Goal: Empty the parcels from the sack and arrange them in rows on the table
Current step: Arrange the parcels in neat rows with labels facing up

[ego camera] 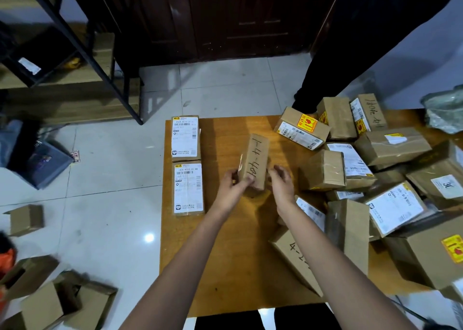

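The head view looks down at a wooden tabletop (225, 267). On the far left of it lie two flat parcels (186, 164), one behind the other, white labels up. They start a row.

In the middle, the left hand (231, 185) grips the near end of a small brown box (253, 161), thumb on top. The right hand (281, 181) is curled at the box's other side, fingers touching it or just beside it; I cannot tell if it really grips. The box is tilted up on its end, with black writing on its face.

On the right sits a big messy pile of parcels (375, 169), leaning on each other. The sack may be the green plastic thing (444, 109) at the far right edge, but I cannot be sure.

To do this step well, I think the box should be laid flat, just beside the two labelled parcels, with its edges straight like theirs.

The boxes are plain cardboard, stiff, with sharp corners and shiny tape. The labels look smooth. The tabletop is smooth too, so a box may slide if pushed.
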